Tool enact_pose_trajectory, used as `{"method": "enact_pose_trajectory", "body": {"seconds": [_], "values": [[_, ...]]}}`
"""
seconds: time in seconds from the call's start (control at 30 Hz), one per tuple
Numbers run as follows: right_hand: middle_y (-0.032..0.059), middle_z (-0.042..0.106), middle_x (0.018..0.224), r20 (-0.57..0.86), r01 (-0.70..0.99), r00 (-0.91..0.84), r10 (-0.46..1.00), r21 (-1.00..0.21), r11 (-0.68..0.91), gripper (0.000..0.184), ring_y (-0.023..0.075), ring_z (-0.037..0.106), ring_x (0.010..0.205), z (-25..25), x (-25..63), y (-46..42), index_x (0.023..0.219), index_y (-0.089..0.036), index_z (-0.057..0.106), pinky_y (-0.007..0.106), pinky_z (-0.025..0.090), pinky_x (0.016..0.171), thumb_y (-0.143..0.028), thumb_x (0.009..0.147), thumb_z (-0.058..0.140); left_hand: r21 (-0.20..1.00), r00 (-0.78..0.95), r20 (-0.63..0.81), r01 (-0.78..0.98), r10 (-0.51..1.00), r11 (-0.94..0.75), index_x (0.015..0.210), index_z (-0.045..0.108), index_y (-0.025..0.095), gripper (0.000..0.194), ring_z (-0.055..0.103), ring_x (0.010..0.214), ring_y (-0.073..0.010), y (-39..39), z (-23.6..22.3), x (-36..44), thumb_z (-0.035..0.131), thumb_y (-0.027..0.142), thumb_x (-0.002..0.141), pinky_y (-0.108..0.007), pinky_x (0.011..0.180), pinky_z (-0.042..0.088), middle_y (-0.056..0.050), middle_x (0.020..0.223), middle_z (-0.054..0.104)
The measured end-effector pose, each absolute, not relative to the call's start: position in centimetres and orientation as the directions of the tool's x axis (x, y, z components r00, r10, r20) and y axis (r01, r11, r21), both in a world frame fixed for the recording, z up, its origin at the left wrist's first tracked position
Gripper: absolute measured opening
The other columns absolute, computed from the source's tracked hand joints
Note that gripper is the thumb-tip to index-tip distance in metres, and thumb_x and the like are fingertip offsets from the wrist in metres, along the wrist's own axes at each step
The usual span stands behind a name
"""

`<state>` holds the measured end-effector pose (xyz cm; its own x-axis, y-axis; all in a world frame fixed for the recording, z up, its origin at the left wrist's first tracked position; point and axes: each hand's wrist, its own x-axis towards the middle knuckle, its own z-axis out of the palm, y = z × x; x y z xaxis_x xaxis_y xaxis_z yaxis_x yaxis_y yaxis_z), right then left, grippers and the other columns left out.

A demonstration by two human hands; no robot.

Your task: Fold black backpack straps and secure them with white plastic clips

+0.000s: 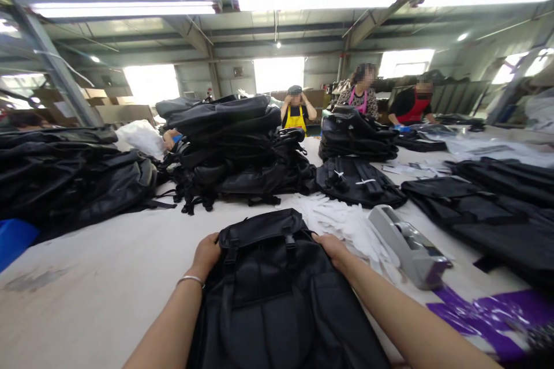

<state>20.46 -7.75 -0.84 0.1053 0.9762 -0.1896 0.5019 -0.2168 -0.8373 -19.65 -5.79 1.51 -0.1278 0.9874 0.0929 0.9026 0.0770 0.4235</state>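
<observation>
A black backpack [272,288] lies flat on the white table [99,282] right in front of me, its top flap pointing away. My left hand [206,253], with a thin silver bracelet on the wrist, grips the bag's upper left edge with curled fingers. At the upper right edge my right hand [332,248] holds the bag the same way, fingers tucked under the side.
Stacks of black backpacks stand at the left [73,179], centre [234,150] and further back [355,135]. White paper wads [346,225], a grey device [409,245] and purple sheets [485,317] lie to the right. Three people work at the far end.
</observation>
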Motion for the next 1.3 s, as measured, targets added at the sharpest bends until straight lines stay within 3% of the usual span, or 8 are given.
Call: {"method": "enact_pose_trajectory", "body": {"seconds": [0.17, 0.3, 0.47, 0.87, 0.97, 1.13, 1.2, 1.3], "values": [[0.0142, 0.072, 0.090, -0.073, 0.752, 0.022, 0.997, -0.656, -0.065, 0.022, 0.0272, 0.064, 0.092, 0.2, 20.8, -6.4, 0.084, -0.012, 0.072, 0.033, 0.044, 0.079, -0.032, 0.078, 0.063, 0.445, -0.220, 0.118, 0.883, 0.968, 0.146, 0.112, 0.065, 0.016, 0.035, 0.066, 0.097, -0.0186, -5.9, 1.0, -20.1, 0.049, 0.029, 0.084, -0.024, 0.088, 0.047, -0.011, 0.120, 0.065], [0.0131, 0.068, 0.110, 0.013, 0.856, -0.068, 0.998, -0.514, 0.065, 0.042, 0.0287, 0.060, 0.106, 1.1, 20.3, -4.8, 0.113, -0.018, 0.066, 0.035, 0.040, 0.088, -0.036, 0.074, 0.067, 0.405, -0.249, 0.105, 0.895, 0.963, 0.187, 0.110, 0.065, 0.017, 0.034, 0.063, 0.102, -0.0245, -5.7, 0.6, -20.1, 0.052, 0.025, 0.080, -0.032, 0.091, 0.047, -0.015, 0.121, 0.060], [0.0169, 0.069, 0.104, 0.038, 0.912, -0.107, 0.994, -0.393, 0.113, 0.032, 0.0281, 0.063, 0.098, 0.4, 18.1, -2.9, 0.102, -0.014, 0.067, 0.034, 0.041, 0.082, -0.038, 0.086, 0.053, 0.386, -0.177, 0.042, 0.911, 0.983, 0.147, 0.103, 0.066, 0.019, 0.028, 0.065, 0.096, -0.0246, -5.5, 1.0, -20.2, 0.056, 0.023, 0.077, -0.030, 0.084, 0.047, -0.012, 0.104, 0.067], [0.0148, 0.069, 0.101, 0.046, 0.945, -0.005, 0.999, -0.327, 0.020, 0.040, 0.0239, 0.063, 0.094, -1.8, 17.8, -2.4, 0.093, -0.017, 0.072, 0.030, 0.041, 0.076, -0.039, 0.094, 0.038, 0.388, -0.388, 0.070, 0.859, 0.919, 0.334, 0.096, 0.071, 0.018, 0.033, 0.068, 0.087, -0.0278, -5.6, 1.1, -19.2, 0.044, 0.037, 0.089, -0.033, 0.070, 0.050, -0.014, 0.096, 0.072], [0.0127, 0.068, 0.104, 0.058, 0.942, 0.007, 0.998, -0.335, 0.013, 0.038, 0.0230, 0.063, 0.095, -2.0, 17.7, -3.0, 0.098, -0.019, 0.071, 0.029, 0.041, 0.076, -0.039, 0.093, 0.039, 0.354, -0.402, 0.198, 0.880, 0.894, 0.318, 0.112, 0.065, 0.012, 0.034, 0.063, 0.100, -0.0299, -6.5, 3.4, -18.1, 0.046, 0.027, 0.088, -0.038, 0.083, 0.049, -0.019, 0.109, 0.066], [0.0126, 0.066, 0.108, 0.058, 0.935, 0.034, 0.998, -0.355, -0.012, 0.035, 0.0239, 0.062, 0.098, -2.4, 17.8, -3.2, 0.103, -0.019, 0.069, 0.030, 0.041, 0.077, -0.039, 0.091, 0.042, 0.084, 0.192, 0.527, 0.957, 0.828, -0.276, 0.127, 0.055, 0.019, 0.039, 0.056, 0.106, -0.0221, -10.3, 6.8, -13.9, 0.037, 0.017, 0.093, -0.034, 0.096, 0.044, -0.012, 0.112, 0.059], [0.0128, 0.066, 0.109, 0.060, 0.931, 0.040, 0.997, -0.364, -0.015, 0.035, 0.0239, 0.062, 0.098, -2.4, 17.9, -3.1, 0.104, -0.019, 0.068, 0.030, 0.041, 0.078, -0.038, 0.091, 0.043, -0.030, 0.509, 0.345, 0.846, 0.788, -0.533, 0.131, 0.052, 0.027, 0.044, 0.060, 0.089, -0.0188, -11.4, 7.0, -11.7, 0.037, 0.013, 0.092, -0.030, 0.082, 0.050, -0.007, 0.103, 0.059], [0.0123, 0.066, 0.108, 0.067, 0.924, 0.034, 0.997, -0.382, -0.006, 0.033, 0.0236, 0.062, 0.098, -2.3, 17.9, -3.3, 0.103, -0.019, 0.068, 0.030, 0.041, 0.079, -0.037, 0.090, 0.043, -0.056, 0.620, 0.051, 0.784, 0.783, -0.618, 0.132, 0.049, 0.036, 0.049, 0.059, 0.075, -0.0180, -12.0, 6.1, -8.8, 0.041, 0.014, 0.090, -0.030, 0.068, 0.050, -0.006, 0.100, 0.058]]}}
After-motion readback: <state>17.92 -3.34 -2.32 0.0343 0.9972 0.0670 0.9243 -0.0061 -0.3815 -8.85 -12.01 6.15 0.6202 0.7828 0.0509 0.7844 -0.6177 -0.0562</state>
